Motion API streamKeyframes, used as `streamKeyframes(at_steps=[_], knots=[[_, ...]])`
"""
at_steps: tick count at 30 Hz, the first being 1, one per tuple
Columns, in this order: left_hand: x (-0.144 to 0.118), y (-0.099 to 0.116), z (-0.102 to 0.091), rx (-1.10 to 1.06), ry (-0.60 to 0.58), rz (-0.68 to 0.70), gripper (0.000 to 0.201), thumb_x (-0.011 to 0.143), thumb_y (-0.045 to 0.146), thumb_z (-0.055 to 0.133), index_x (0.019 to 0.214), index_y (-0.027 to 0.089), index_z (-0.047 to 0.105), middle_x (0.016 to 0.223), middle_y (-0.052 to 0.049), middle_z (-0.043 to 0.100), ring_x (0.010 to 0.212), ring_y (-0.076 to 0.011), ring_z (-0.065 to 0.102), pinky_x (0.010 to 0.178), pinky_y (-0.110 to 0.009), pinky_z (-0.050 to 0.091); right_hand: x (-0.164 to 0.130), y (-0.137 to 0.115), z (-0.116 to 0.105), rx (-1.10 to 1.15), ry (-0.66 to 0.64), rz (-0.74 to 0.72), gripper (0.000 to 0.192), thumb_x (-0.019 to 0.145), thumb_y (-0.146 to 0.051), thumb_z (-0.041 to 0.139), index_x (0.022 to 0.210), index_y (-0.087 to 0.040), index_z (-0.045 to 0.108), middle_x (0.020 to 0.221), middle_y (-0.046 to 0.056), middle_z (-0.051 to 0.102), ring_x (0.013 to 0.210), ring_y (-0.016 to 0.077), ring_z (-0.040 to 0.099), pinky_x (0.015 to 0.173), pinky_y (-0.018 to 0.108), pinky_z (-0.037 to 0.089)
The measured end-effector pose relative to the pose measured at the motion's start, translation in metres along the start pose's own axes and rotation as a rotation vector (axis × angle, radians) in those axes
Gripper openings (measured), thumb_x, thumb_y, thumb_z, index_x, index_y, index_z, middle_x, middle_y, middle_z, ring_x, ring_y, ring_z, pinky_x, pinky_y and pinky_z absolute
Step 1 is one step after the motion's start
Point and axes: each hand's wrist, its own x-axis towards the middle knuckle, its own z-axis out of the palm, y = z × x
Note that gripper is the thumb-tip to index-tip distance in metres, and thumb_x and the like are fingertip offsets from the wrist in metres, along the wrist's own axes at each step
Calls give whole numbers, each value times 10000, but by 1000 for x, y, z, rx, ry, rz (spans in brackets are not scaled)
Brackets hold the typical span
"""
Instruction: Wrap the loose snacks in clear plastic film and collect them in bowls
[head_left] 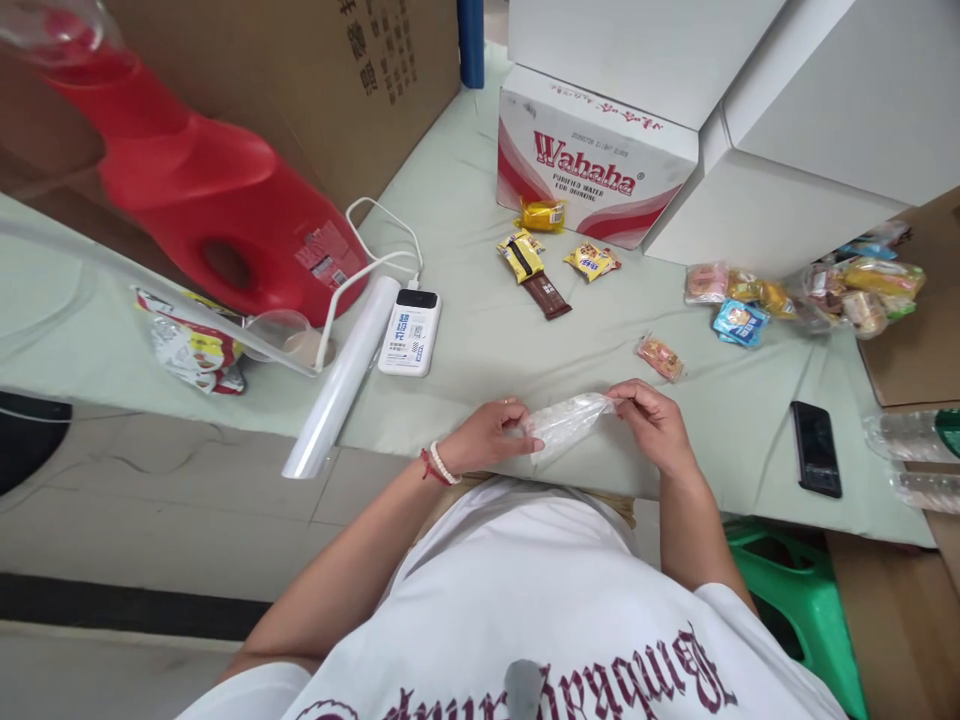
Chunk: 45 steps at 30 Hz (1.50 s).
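Note:
A clear plastic bag (571, 422) is stretched between my two hands, just above the table's front edge. My left hand (495, 435), with a beaded bracelet and a red string at the wrist, is closed on the bag's left end. At the other end, my right hand (651, 420) pinches the plastic between thumb and fingers. Just beyond the right hand lies a small pink wrapped snack (661, 357). Farther back are a brown chocolate bar (547, 295) and yellow snack packets (593, 260). Whether anything is inside the bag, I cannot make out.
A Wahaha carton (592, 165) and white boxes stand at the back. To the left are a red jug (225, 200), a plastic-film roll (341, 385) and a cabled white power bank (410, 335). Rightward lie snacks, a blue packet (740, 323) and a phone (817, 450); a green stool (814, 600) stands below.

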Motion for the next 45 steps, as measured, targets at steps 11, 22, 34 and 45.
streamKeyframes(at_steps=[11,22,34,45], knots=[[-4,2,-14,-92,222,-62,266,746,389,780,910,209,673,802,20,647,711,-141,558,678,-264,457,0,7,-8,25,323,-88,140,925,-244,666,916,-265,804,912,7,709,741,154,610,740,323,490],[-8,-24,-28,-327,590,-129,336,671,447,853,855,189,743,767,-31,740,746,-187,678,737,-326,533,0,45,-23,218,631,131,99,786,-240,751,870,-203,790,740,-18,687,632,120,575,667,277,458],[0,-23,-7,297,497,213,429,843,316,700,1266,245,710,1277,-97,620,1182,-246,595,1038,-430,505,4,41,-20,401,663,35,101,727,-229,828,756,-191,739,863,10,723,709,117,620,644,261,491],[17,-27,-4,259,425,16,180,922,318,575,881,208,712,804,-15,693,751,-171,603,732,-309,460,12,49,-31,255,644,71,430,767,-396,863,1130,-220,713,1015,38,732,966,180,711,877,364,606]])
